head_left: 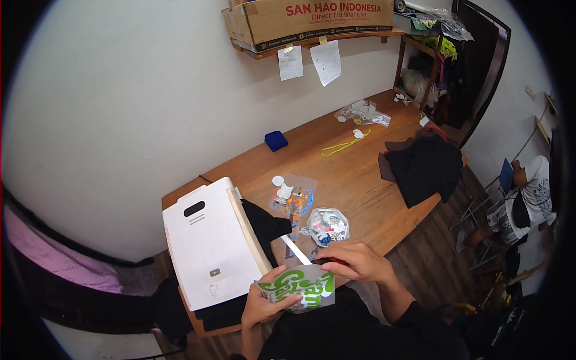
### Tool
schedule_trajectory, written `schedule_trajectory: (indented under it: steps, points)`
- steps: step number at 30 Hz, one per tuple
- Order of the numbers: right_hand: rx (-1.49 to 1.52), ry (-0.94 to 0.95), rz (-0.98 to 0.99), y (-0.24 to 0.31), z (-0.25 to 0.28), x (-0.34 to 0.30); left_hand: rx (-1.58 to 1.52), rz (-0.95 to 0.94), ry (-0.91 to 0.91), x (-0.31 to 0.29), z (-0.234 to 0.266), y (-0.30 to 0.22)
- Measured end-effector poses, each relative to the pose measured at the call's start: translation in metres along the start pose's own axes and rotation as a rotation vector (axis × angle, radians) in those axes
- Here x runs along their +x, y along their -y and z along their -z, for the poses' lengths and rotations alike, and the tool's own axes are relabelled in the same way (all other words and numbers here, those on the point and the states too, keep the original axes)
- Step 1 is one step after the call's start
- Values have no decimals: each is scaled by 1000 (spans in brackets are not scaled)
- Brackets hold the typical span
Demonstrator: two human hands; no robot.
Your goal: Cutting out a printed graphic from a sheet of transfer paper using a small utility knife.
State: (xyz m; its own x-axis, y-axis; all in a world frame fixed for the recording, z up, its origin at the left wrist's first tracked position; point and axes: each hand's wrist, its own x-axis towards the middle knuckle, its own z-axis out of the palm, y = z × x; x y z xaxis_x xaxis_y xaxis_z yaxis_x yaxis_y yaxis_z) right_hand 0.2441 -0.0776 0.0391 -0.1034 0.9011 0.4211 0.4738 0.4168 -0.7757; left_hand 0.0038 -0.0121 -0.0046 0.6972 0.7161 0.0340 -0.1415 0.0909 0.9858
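Observation:
My left hand [263,304] pinches a translucent film sheet [327,298] with green lettering, close to my body over the table's front edge. At the sheet's far edge, my right hand [358,262] closes around red-and-black handles [334,260] that look like scissors; the blades are hidden. A narrow white strip [296,249] sticks up from the sheet's top edge. Just beyond sits a clear plastic-lined bowl [344,227] of paper and film scraps. Left of it, another clear film sheet [308,185] with coloured prints lies flat on the table.
A white heat press [207,240] stands at left, black cloth [264,223] beneath it. Farther off lie a blue folded cloth [276,141], a yellow cord [339,148] and dark folded garments [423,168]. A cardboard box [312,30] rests on the shelf. Another person [531,192] sits at right.

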Motion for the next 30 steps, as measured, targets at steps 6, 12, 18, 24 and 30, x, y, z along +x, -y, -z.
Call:
schedule_trajectory:
  steps: [6,12,18,24,30]
  points:
    - [10,34,9,0,1,-1,25,0,2,0,2,2]
    - [9,44,7,0,0,-1,36,-1,-1,0,1,2]
    - [1,43,8,0,1,-1,69,-2,-11,0,0,1]
    - [-13,10,17,-2,-1,-3,74,-8,-6,0,0,2]
    - [-5,37,9,-2,0,-3,89,-3,-7,1,0,3]
